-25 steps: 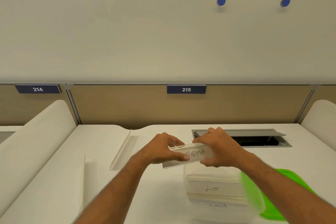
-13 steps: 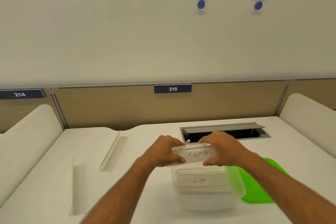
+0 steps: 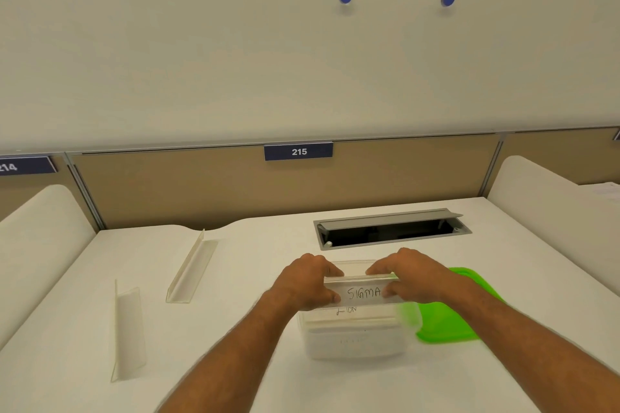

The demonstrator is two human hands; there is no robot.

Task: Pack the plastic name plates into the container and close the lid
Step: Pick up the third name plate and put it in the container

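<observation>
A clear plastic name plate marked SIGMA (image 3: 364,292) is held at both ends, my left hand (image 3: 307,282) on its left end and my right hand (image 3: 412,275) on its right end. It sits at the rim of a clear plastic container (image 3: 355,342) on the white desk. Inside the container another plate marked LION (image 3: 347,311) lies flat below it. A green lid (image 3: 453,318) lies on the desk to the right of the container, partly behind my right forearm. Two more clear name plates (image 3: 191,266) (image 3: 129,329) lie on the desk to the left.
An open grey cable hatch (image 3: 391,231) is set in the desk just behind the container. White curved dividers (image 3: 40,238) (image 3: 550,208) bound the desk on both sides, and a tan partition with a 215 label (image 3: 298,151) stands at the back.
Both hands have lowered the SIGMA plate from above the container down to its rim, so it now covers most of the LION plate. The view has shifted.
</observation>
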